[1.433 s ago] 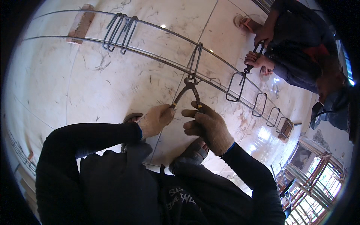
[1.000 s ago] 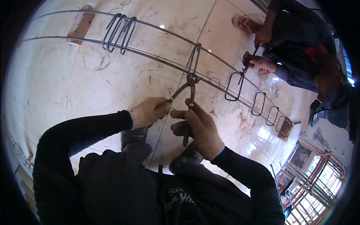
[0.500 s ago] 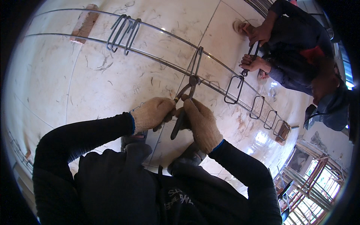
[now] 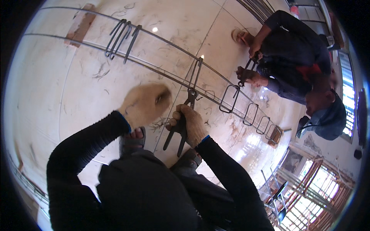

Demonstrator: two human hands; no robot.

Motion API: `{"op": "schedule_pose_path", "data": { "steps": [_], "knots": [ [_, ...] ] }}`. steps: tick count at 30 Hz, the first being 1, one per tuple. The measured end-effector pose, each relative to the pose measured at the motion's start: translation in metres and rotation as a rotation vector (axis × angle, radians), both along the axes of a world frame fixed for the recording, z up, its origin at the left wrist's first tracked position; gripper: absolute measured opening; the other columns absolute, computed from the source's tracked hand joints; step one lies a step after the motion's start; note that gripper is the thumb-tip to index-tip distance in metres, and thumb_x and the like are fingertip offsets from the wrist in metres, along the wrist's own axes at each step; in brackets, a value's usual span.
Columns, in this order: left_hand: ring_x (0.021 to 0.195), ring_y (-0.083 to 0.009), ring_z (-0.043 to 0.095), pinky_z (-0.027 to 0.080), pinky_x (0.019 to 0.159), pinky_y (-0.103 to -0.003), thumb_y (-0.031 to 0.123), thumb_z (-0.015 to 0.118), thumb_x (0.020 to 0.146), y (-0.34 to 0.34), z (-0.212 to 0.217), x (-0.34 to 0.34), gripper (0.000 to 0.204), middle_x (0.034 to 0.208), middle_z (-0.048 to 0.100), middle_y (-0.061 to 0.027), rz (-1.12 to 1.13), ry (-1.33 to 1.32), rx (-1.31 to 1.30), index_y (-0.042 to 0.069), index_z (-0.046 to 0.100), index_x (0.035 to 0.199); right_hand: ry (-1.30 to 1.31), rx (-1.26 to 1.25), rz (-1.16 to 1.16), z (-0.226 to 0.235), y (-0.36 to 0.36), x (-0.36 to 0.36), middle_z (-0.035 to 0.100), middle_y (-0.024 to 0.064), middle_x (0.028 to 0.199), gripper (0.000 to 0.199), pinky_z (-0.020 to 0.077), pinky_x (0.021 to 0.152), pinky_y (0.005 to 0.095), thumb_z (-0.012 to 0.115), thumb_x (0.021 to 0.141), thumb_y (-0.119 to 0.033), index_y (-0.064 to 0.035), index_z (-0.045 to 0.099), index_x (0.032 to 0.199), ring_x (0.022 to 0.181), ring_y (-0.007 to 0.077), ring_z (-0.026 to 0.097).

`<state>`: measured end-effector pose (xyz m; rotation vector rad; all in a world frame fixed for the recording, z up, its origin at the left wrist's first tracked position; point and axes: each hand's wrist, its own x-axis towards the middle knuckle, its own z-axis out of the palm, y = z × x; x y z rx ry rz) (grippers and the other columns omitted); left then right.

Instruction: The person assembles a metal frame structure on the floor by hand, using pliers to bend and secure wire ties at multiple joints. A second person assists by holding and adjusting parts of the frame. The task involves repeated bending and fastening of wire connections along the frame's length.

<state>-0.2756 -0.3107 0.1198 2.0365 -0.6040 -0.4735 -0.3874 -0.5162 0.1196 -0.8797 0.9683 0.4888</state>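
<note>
Pale polished tile floor (image 4: 69, 88), scuffed and streaked, glare spots from overhead light. Windows with reddish frames (image 4: 320, 192) at the far lower right of the rebar run.

Landmark: two long parallel steel bars (image 4: 162, 71) crossing the floor from upper left to lower right.

Count along the bars: a bunch of about three loose stirrups (image 4: 121, 38) at the upper-left end; one stirrup (image 4: 195, 73) at mid-run; about four more stirrups (image 4: 250, 111) spaced toward the lower-right end. Two brick-like blocks under the bars, one (image 4: 81, 25) at the upper left, one (image 4: 274, 135) at the lower right.

Right hand (image 4: 189, 125), gloved, wrapped tight around both handles of one pair of pincers (image 4: 181, 123); pincer jaws meet the near bar just below the mid-run stirrup.

Left hand (image 4: 145, 103), gloved, blurred, curled, just left of the pincers; cannot tell whether it holds anything.

One other person (image 4: 296, 54) crouches beyond the bars, both hands at a stirrup.
</note>
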Motion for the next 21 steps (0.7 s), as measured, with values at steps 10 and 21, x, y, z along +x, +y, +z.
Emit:
{"op": "schedule_pose_path", "data": {
  "steps": [10, 21],
  "knots": [
    [0.088, -0.0332, 0.078, 0.06, 0.086, -0.048, 0.051, 0.06, 0.111, -0.151, -0.096, 0.079, 0.056, 0.091, 0.08, -0.0171, -0.277, 0.306, 0.15, -0.001, 0.079, 0.102, 0.077, -0.012, 0.073, 0.012, -0.017, 0.0, 0.059, 0.0006, 0.086, 0.021, 0.0549, 0.074, 0.0455, 0.062, 0.115, -0.03, -0.0094, 0.063, 0.116, 0.076, 0.0201, 0.061],
    [0.097, -0.039, 0.079, 0.06, 0.093, -0.051, 0.05, 0.058, 0.11, -0.148, -0.077, 0.079, 0.05, 0.099, 0.082, -0.0197, -0.282, 0.347, 0.17, 0.006, 0.082, 0.111, 0.285, -1.245, 0.67, -0.005, 0.017, -0.006, 0.075, 0.0346, 0.1, 0.025, 0.0561, 0.083, 0.0584, 0.065, 0.104, -0.022, 0.0018, 0.066, 0.111, 0.096, 0.0542, 0.074]
  ]
}}
